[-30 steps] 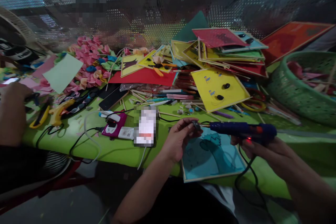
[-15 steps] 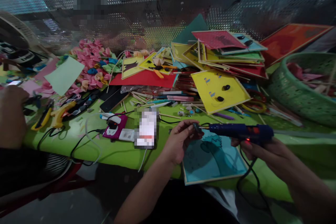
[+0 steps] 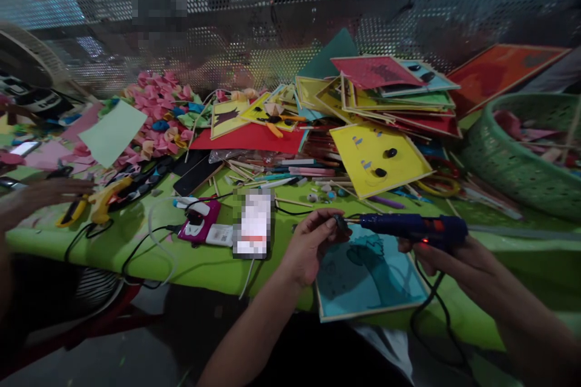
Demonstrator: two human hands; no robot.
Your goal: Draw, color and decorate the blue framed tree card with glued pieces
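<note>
My right hand is wrapped round the handle of a dark blue glue gun with a small red light glowing on it. Between the fingertips of my left hand is a small dark piece, its exact kind too small to make out. The glue gun's nozzle points left and meets, or nearly meets, this piece. Below both hands lies a blue picture panel in a thin pale frame, with a darker teal shape on it, at the table's front edge.
A phone lies beside a purple power strip with cables. Behind are a yellow panel, a pile of framed panels and pink folded paper. A green basket stands right. Another person's hand reaches in from the left.
The other person's hand at the left has moved right and now stretches over the yellow-handled tool. My own hands, the glue gun and the dark piece stay almost where they were.
</note>
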